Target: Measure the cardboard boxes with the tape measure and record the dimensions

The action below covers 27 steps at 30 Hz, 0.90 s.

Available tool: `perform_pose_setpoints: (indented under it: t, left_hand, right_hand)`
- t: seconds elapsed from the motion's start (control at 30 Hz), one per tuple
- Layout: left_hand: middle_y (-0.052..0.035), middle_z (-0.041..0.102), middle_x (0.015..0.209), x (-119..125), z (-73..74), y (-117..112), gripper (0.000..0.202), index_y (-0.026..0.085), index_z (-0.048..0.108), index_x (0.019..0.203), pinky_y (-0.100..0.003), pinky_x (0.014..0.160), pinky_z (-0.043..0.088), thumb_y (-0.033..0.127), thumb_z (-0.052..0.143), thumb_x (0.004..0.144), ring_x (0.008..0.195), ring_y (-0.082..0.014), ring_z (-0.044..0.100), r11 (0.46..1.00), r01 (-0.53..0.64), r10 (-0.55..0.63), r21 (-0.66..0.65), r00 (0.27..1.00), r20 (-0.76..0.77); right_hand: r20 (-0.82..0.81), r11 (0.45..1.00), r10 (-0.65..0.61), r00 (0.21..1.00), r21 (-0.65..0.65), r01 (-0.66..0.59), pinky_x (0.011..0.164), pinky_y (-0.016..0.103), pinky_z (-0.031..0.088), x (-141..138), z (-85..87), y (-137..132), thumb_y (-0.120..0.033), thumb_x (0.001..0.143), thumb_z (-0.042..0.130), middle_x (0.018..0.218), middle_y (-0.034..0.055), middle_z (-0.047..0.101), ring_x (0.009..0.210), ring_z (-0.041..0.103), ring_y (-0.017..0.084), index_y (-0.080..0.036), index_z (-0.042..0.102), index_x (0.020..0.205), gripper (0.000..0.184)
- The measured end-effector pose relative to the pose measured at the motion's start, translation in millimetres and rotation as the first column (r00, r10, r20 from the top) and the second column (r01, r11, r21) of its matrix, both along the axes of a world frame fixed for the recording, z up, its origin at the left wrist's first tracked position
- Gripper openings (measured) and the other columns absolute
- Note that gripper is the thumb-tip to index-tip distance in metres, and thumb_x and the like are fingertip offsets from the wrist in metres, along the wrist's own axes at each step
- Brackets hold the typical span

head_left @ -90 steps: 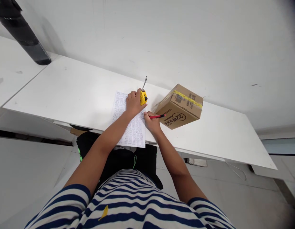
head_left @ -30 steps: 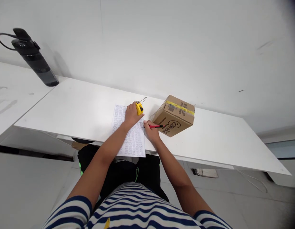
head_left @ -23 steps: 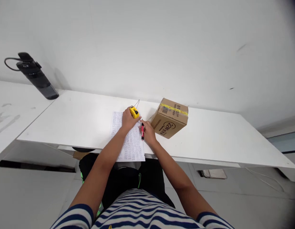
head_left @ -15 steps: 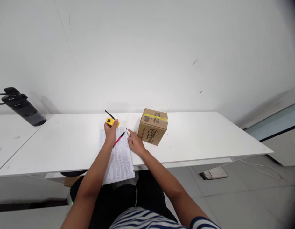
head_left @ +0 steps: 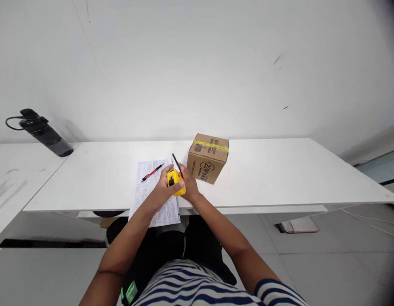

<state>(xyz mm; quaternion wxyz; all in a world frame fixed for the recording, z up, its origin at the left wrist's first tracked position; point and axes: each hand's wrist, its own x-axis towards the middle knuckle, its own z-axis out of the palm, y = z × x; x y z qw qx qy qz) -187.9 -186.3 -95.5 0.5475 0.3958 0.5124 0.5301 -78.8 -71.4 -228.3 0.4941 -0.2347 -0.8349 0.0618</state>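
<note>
Both hands meet over the near edge of a white table (head_left: 273, 178). My left hand (head_left: 163, 193) is closed around a yellow tape measure (head_left: 175, 183) with a black strap sticking up. My right hand (head_left: 188, 185) is closed on the same tape measure from the right side. Under the hands lies a printed sheet of paper (head_left: 145, 187) that overhangs the table edge. A red pen (head_left: 152, 172) lies loose on the sheet's upper part. A taped cardboard box (head_left: 208, 158) stands just right of the hands.
A dark water bottle (head_left: 43, 132) with a loop handle stands at the far left, on a neighbouring white desk (head_left: 12, 178). A white wall rises behind the table. A grey floor unit (head_left: 299, 225) and cables lie under the table's right side.
My right hand has let go of the red pen, which now lies on the paper. My left hand brought the tape measure toward me, and both hands now grip it.
</note>
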Motion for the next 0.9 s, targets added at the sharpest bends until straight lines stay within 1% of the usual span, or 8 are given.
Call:
perform_pose_setpoints:
  t: [0.13, 0.33, 0.43, 0.53, 0.63, 0.7, 0.8, 0.9]
  left_hand:
    - [-0.0084, 0.065, 0.120, -14.7, -5.8, -10.6, 0.074, 0.023, 0.050, 0.137, -0.035, 0.092, 0.049, 0.063, 0.074, 0.080, 0.107, -0.0229, 0.063, 0.999, 0.034, -0.034, -0.004, 0.999, -0.025]
    - [-0.0062, 0.065, 0.111, -21.4, -31.7, -19.2, 0.064, 0.022, 0.053, 0.119, -0.034, 0.085, 0.050, 0.064, 0.076, 0.076, 0.096, -0.0186, 0.063, 0.970, -0.242, 0.241, 0.012, 0.965, -0.104]
    - [-0.0015, 0.064, 0.093, -27.9, -42.4, -20.4, 0.059, 0.020, 0.055, 0.103, -0.029, 0.075, 0.049, 0.063, 0.080, 0.071, 0.081, -0.0145, 0.062, 0.936, -0.350, 0.353, 0.047, 0.931, -0.097]
    - [0.0035, 0.058, 0.071, -36.9, -47.4, -19.7, 0.056, 0.019, 0.056, 0.085, -0.024, 0.063, 0.043, 0.065, 0.082, 0.065, 0.064, -0.0102, 0.053, 0.922, -0.387, 0.384, 0.002, 0.915, -0.119]
    - [0.0052, 0.055, 0.063, -41.6, -44.8, -17.3, 0.056, 0.018, 0.053, 0.075, -0.023, 0.057, 0.038, 0.063, 0.085, 0.061, 0.057, -0.0081, 0.048, 0.899, -0.432, 0.429, -0.063, 0.901, -0.062]
    - [0.0042, 0.057, 0.062, -41.8, -37.6, -15.6, 0.056, 0.018, 0.055, 0.072, -0.023, 0.057, 0.040, 0.062, 0.086, 0.061, 0.057, -0.0088, 0.050, 0.930, -0.349, 0.357, -0.111, 0.932, 0.059]
    - [0.0000, 0.064, 0.066, -41.5, -18.8, -14.0, 0.056, 0.016, 0.061, 0.075, -0.025, 0.061, 0.047, 0.063, 0.088, 0.059, 0.062, -0.0120, 0.059, 0.984, -0.058, 0.096, -0.169, 0.969, 0.229]
    - [-0.0012, 0.068, 0.068, -42.3, 4.9, -9.1, 0.053, 0.017, 0.061, 0.073, -0.026, 0.063, 0.050, 0.060, 0.089, 0.062, 0.061, -0.0121, 0.063, 0.986, 0.126, -0.110, -0.106, 0.983, 0.148]
  right_hand:
    - [0.093, 0.992, 0.061, 0.994, 0.107, -0.070, 0.088, 0.042, 0.064, 3.3, 3.1, -3.4, -0.031, 0.099, 0.051, 0.152, 0.0171, 0.052, 0.129, 0.063, 0.027, -0.030, 0.018, 0.161, 0.070]
    - [0.266, 0.985, 0.142, 0.954, 0.062, -0.164, 0.078, 0.040, 0.062, 4.2, 9.7, -10.5, -0.025, 0.098, 0.054, 0.145, 0.0198, 0.058, 0.103, 0.072, 0.027, -0.023, 0.045, 0.149, 0.052]
    - [0.322, 0.975, 0.187, 0.928, 0.057, -0.216, 0.077, 0.039, 0.062, 2.9, 9.6, -12.7, -0.024, 0.095, 0.056, 0.135, 0.0201, 0.064, 0.102, 0.071, 0.027, -0.018, 0.054, 0.139, 0.044]
    - [0.330, 0.961, 0.221, 0.918, 0.085, -0.262, 0.078, 0.039, 0.061, -0.6, 7.9, -11.6, -0.029, 0.095, 0.058, 0.133, 0.0214, 0.064, 0.108, 0.070, 0.028, -0.015, 0.058, 0.133, 0.041]
    - [0.278, 0.941, 0.260, 0.925, 0.140, -0.307, 0.077, 0.040, 0.060, -5.5, 7.9, -10.4, -0.034, 0.096, 0.058, 0.137, 0.0235, 0.062, 0.112, 0.069, 0.029, -0.015, 0.053, 0.139, 0.048]
    - [0.210, 0.926, 0.291, 0.933, 0.185, -0.330, 0.080, 0.041, 0.060, -6.2, 11.8, -15.1, -0.039, 0.096, 0.060, 0.138, 0.0218, 0.061, 0.113, 0.069, 0.028, -0.020, 0.051, 0.141, 0.050]
    - [0.014, 0.934, 0.315, 0.949, 0.174, -0.312, 0.091, 0.046, 0.059, 3.5, 26.2, -35.7, -0.044, 0.096, 0.059, 0.136, 0.0164, 0.063, 0.122, 0.066, 0.028, -0.028, 0.048, 0.142, 0.050]
    - [-0.231, 0.961, 0.273, 0.934, 0.020, -0.276, 0.096, 0.050, 0.058, 30.1, 46.7, -61.6, -0.042, 0.095, 0.060, 0.134, 0.0133, 0.065, 0.123, 0.066, 0.028, -0.030, 0.046, 0.141, 0.050]
